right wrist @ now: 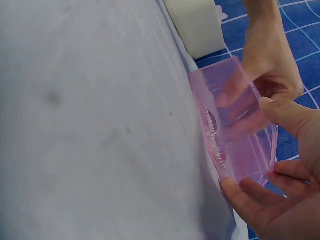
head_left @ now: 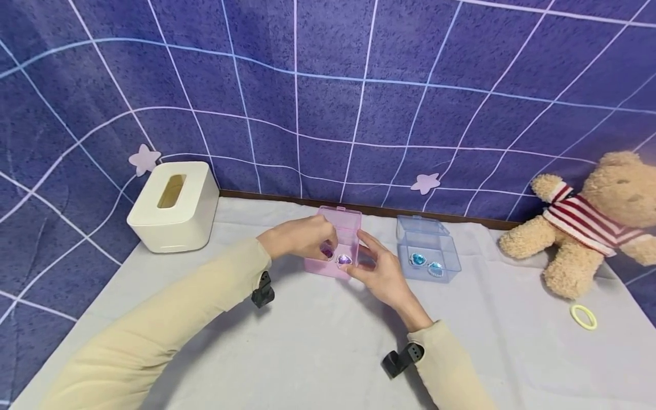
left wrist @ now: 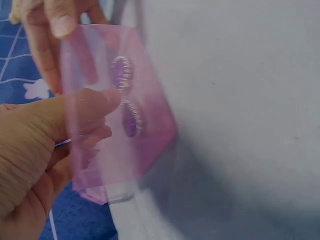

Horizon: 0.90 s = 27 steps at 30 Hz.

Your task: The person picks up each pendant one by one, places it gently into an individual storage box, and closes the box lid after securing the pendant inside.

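Note:
A see-through pink box [head_left: 339,267] stands with its lid raised at the back. Inside lie two purple jewels with sparkling silver borders; the right jewel [head_left: 344,260] looks heart-shaped. My left hand [head_left: 306,236] reaches into the box from the left, its fingers loosely bent beside the left jewel [left wrist: 132,119]. In the left wrist view the thumb and fingers are apart, both jewels on the box floor. My right hand [head_left: 381,270] grips the box's right side, its thumb on the rim in the right wrist view and other fingers against the end wall [right wrist: 245,172].
To the right stands a see-through blue box [head_left: 451,262] with two blue jewels [head_left: 418,259] in it, lid raised. A white tissue box [head_left: 197,222] is at the left. A teddy bear [head_left: 579,228] sits at the right, near a yellow ring [head_left: 583,317].

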Tool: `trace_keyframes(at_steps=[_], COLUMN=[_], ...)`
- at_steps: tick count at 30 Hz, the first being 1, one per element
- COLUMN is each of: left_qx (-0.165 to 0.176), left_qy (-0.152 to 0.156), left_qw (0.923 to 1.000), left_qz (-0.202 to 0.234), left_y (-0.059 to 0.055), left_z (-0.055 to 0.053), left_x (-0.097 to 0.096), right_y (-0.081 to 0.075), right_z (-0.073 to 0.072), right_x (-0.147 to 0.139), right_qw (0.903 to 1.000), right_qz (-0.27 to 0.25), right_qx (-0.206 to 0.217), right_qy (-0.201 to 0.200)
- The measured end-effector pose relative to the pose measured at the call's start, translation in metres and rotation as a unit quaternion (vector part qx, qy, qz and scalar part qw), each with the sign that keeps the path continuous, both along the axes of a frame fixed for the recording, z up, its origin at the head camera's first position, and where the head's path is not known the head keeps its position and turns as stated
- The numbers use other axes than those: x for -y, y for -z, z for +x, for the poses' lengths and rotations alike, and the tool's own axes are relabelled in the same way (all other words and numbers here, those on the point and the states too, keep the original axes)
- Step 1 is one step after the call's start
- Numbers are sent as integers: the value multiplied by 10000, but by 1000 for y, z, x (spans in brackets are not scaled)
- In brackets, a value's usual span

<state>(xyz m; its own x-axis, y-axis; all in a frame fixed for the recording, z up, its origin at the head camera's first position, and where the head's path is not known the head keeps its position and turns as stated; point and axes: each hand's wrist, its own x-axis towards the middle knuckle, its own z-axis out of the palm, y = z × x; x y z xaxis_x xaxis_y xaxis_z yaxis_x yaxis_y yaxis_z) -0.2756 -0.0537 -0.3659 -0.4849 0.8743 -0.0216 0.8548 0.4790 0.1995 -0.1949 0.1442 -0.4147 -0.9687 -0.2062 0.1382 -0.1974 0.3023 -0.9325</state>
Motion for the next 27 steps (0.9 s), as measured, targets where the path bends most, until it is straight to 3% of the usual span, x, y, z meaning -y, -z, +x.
trace_keyframes(at_steps=[4, 7, 10, 12, 14, 15, 16, 18, 19, 21, 22, 24, 25, 27], left_qx=[178, 51, 69, 381, 1045, 1454, 1986, 3050, 3540, 4337, 4640, 4921, 4996, 5036], left_qy=[-352, -775, -1574, -2366, -3135, -3454, -3697, -3954, -4038, -4101, -4084, -4081, -4051, -3978], left_qw=[9973, 9873, 9649, 9392, 9008, 8766, 8469, 7825, 7454, 6727, 6411, 5995, 5850, 5738], left_qz=[617, 1388, 2101, 2461, 2817, 3018, 3266, 3719, 3950, 4372, 4549, 4815, 4940, 5089], left_y=[-10, -15, -15, -13, -7, -4, -1, 6, 10, 15, 18, 21, 22, 23], left_z=[1, 0, -2, -3, -5, -6, -8, -13, -16, -22, -25, -28, -30, -32], left_x=[5, 12, 18, 20, 19, 17, 15, 11, 9, 6, 5, 4, 4, 3], right_y=[2, 1, 1, 1, 1, 2, 2, 3, 3, 3, 2, -1, -3, -11], right_z=[-1, -1, -1, 0, 0, 0, 0, -1, -1, -1, -1, 0, 1, 5], right_x=[-2, -2, -1, 0, -1, -2, -2, -2, -3, -2, -1, 0, 0, 1], right_qw=[10000, 10000, 10000, 10000, 10000, 10000, 10000, 9999, 9999, 9999, 9999, 9999, 9998, 9998], right_qz=[-20, -14, -37, -49, -58, -72, -79, -117, -141, -153, -136, -102, -81, -25], right_qx=[-19, -4, -10, -15, -15, -17, -24, -21, -16, 13, 41, 113, 152, 200], right_qy=[-23, 3, -17, -20, -26, -28, -17, 4, 4, 22, 35, 39, 36, 53])
